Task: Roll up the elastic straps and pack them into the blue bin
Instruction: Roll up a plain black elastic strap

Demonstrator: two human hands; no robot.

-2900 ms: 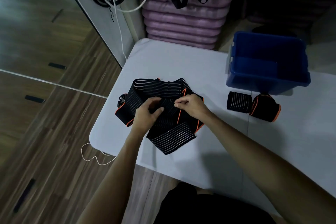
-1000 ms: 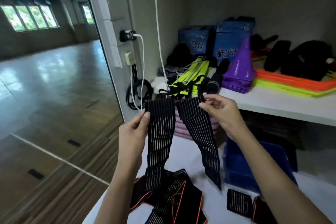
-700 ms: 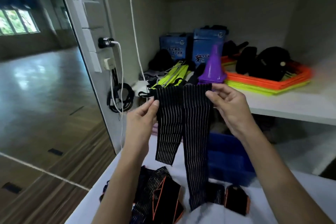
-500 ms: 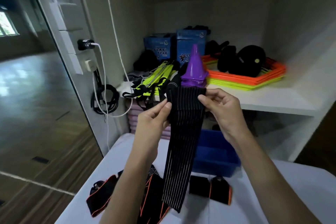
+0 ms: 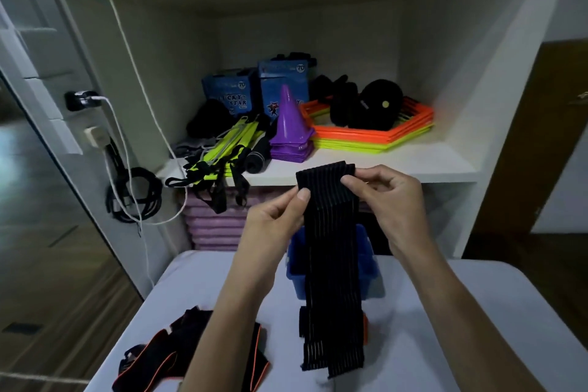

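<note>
Pinched at its top edge between both hands: black elastic strap [image 5: 331,264], doubled over and hanging straight down in front of the blue bin [image 5: 366,267]. Left hand [image 5: 273,226] at the strap's left edge, thumb laid on the front face, fingers curled behind. Right hand [image 5: 391,200] at the upper right corner, thumb and forefinger nipping the fold (other fingers tucked in behind). Lower ends of the strap dangling just above the white table [image 5: 445,312], hiding most of a rolled strap with orange trim [image 5: 365,328] just in front of the bin. Heap of loose straps [image 5: 178,356], black with orange edging, at the table's near left corner, well apart from the bin. Behind, on a white shelf [image 5: 397,162]: stack of purple cones [image 5: 289,127], orange and yellow hexagon rings [image 5: 375,134], two blue boxes [image 5: 254,89], yellow-green ladder straps [image 5: 222,153].
</note>
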